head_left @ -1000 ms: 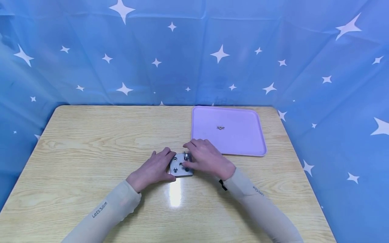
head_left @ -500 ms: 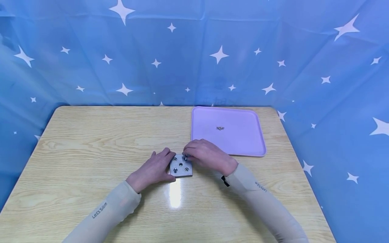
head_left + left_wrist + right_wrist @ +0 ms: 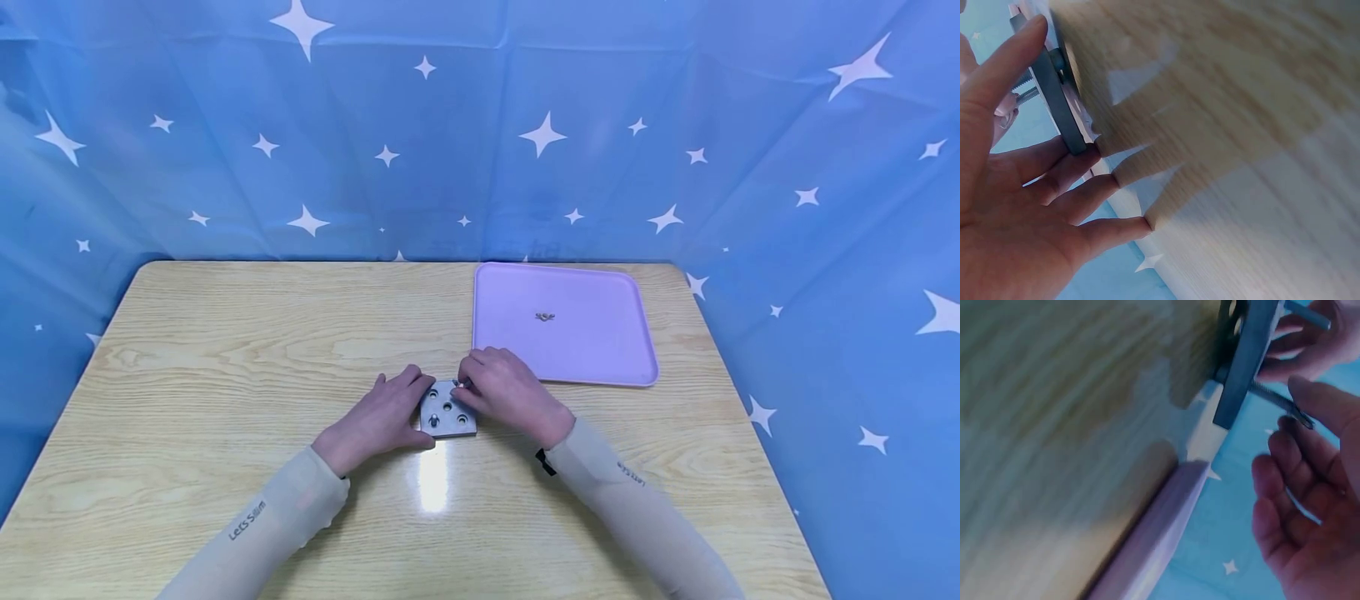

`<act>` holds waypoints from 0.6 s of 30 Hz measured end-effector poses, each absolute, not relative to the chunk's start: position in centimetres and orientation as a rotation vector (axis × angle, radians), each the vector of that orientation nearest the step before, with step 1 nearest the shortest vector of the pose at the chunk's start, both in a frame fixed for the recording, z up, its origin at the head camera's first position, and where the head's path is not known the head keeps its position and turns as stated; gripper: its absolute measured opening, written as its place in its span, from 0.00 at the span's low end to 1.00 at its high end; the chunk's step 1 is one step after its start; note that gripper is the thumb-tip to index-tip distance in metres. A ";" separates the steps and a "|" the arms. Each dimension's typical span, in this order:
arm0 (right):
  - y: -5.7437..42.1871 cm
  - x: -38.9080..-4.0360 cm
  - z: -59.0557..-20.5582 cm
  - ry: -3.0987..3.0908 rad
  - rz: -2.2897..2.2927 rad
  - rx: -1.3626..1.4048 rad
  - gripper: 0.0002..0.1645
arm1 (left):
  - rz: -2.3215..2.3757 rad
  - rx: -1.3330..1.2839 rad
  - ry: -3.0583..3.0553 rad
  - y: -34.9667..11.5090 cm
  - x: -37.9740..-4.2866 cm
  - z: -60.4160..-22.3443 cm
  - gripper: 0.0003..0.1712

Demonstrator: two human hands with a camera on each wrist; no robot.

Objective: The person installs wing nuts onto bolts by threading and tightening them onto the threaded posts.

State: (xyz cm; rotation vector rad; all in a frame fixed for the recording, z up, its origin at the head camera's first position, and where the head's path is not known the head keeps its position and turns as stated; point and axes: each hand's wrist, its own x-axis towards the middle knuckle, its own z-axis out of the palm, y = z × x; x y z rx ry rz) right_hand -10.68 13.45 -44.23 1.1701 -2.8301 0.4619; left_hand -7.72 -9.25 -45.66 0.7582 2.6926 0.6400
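On the table lies a thick metal plate with several holes. A near-left bolt stands up through it, and a second threaded bolt rises at its far right corner. My left hand grips the plate's left side, thumb at the near edge and fingers at the far edge; in the left wrist view its other fingertips rest on the table. My right hand pinches a small wing nut at the top of the far right bolt between thumb and index finger, which partly hide it.
A purple tray lies at the back right, just beyond my right hand. Small brass-coloured wing nuts sit in it. The wooden table ends at a blue star-printed curtain.
My right thumb and fingers have shifted round the top of the far right bolt, curling in and then turning, with the wrist moving slightly. My left hand and the plate stay put.
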 end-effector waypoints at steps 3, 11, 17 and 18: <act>13.2 -10.4 -44.4 -2.840 0.432 1.103 0.12 | 0.646 0.755 2.692 -9.2 -7.7 -45.7 0.51; 13.9 -10.1 -43.6 -2.850 0.414 1.185 0.21 | 0.645 0.759 2.690 -9.2 -7.7 -45.6 0.50; 15.0 -10.8 -42.0 -2.810 0.388 1.517 0.28 | 0.660 0.754 2.685 -9.2 -7.7 -45.5 0.49; 15.1 -10.9 -41.9 -2.799 0.370 1.539 0.28 | 0.656 0.755 2.685 -9.2 -7.8 -45.5 0.49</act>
